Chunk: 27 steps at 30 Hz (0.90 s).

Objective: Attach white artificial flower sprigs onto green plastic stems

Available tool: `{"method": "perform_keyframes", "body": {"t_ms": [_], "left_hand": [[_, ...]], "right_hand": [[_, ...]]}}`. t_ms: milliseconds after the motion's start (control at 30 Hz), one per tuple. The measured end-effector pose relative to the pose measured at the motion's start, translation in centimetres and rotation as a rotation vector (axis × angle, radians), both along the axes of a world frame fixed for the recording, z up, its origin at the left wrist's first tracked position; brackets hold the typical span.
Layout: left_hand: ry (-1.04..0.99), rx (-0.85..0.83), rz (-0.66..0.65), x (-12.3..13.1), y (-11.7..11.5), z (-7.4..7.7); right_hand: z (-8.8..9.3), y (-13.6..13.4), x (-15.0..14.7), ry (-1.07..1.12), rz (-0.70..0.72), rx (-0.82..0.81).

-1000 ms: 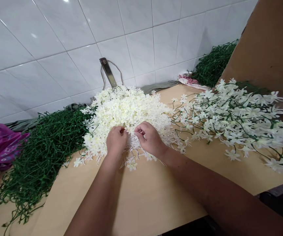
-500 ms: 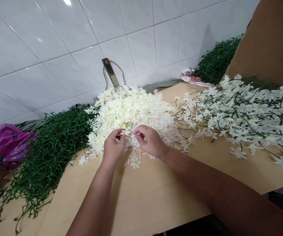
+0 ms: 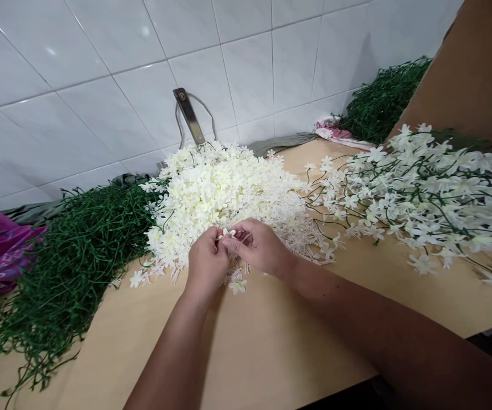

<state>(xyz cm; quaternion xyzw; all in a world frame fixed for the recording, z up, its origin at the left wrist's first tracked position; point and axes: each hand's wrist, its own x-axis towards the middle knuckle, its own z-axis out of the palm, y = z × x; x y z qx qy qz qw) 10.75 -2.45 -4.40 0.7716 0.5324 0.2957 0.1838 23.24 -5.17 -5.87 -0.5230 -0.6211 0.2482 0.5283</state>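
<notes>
My left hand (image 3: 209, 259) and my right hand (image 3: 258, 246) meet at the front of a heap of white artificial flower heads (image 3: 224, 182). Between their fingertips is a small white artificial flower (image 3: 229, 233), partly covered by the fingers. Both hands are closed in a pinch on it, thumbs and forefingers nearly touching. Just below the hands, one loose white blossom (image 3: 238, 284) lies on the tan tabletop (image 3: 246, 347). Pale thin stalks stick out from the heap's right side.
Green plastic stems (image 3: 79, 256) are piled at left, beside a magenta bag (image 3: 2, 247). White flowers on green stems (image 3: 421, 193) lie at right, near a cardboard panel (image 3: 476, 80). More green stems (image 3: 385, 99) sit behind. A metal strip (image 3: 188, 115) leans against the tiled wall (image 3: 246, 74).
My hands have come together, so the gap between their fingertips has closed around the small flower. The view has shifted slightly.
</notes>
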Motion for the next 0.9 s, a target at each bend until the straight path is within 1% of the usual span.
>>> {"method": "perform_keyframes", "body": {"t_ms": [67, 133, 233, 400, 433, 500, 567, 600, 667, 733, 800, 900], "left_hand": [[0.043, 0.001, 0.0, 0.3, -0.3, 0.2], [0.084, 0.005, 0.03, 0.5, -0.5, 0.4], [0.101, 0.001, 0.054, 0.7, -0.6, 0.5], [0.019, -0.105, -0.021, 0.5, -0.3, 0.2], [0.019, -0.105, -0.033, 0.4, -0.2, 0.1], [0.027, -0.044, -0.047, 0.3, -0.1, -0.1], [-0.003, 0.047, -0.067, 0.0, 0.0, -0.2], [-0.027, 0.064, -0.093, -0.1, 0.1, -0.3], [-0.073, -0.001, -0.162, -0.5, 0.1, -0.2], [-0.092, -0.1, -0.189, -0.9, 0.1, -0.1], [-0.113, -0.133, -0.145, -1.1, 0.0, 0.1], [-0.16, -0.111, -0.085, -1.1, -0.1, 0.3]], "right_hand": [[0.0, 0.0, -0.2, 0.001, 0.026, -0.035], [0.0, 0.0, -0.2, 0.026, 0.041, -0.052], [0.0, 0.1, -0.1, 0.046, 0.051, -0.045], [0.0, 0.1, 0.2, -0.071, 0.002, -0.03], [0.0, 0.1, 0.3, -0.093, -0.011, -0.028], [-0.1, 0.2, 0.4, -0.123, -0.025, -0.017], [-0.2, 0.2, 0.6, -0.148, -0.026, 0.004], [-0.3, 0.2, 0.6, -0.164, -0.024, 0.019], [-0.3, 0.1, 0.6, -0.201, -0.01, 0.059], [-0.2, 0.0, 0.6, -0.228, 0.008, 0.102], [-0.1, 0.0, 0.5, -0.225, 0.03, 0.13], [0.1, -0.1, 0.4, -0.179, 0.039, 0.147]]}}
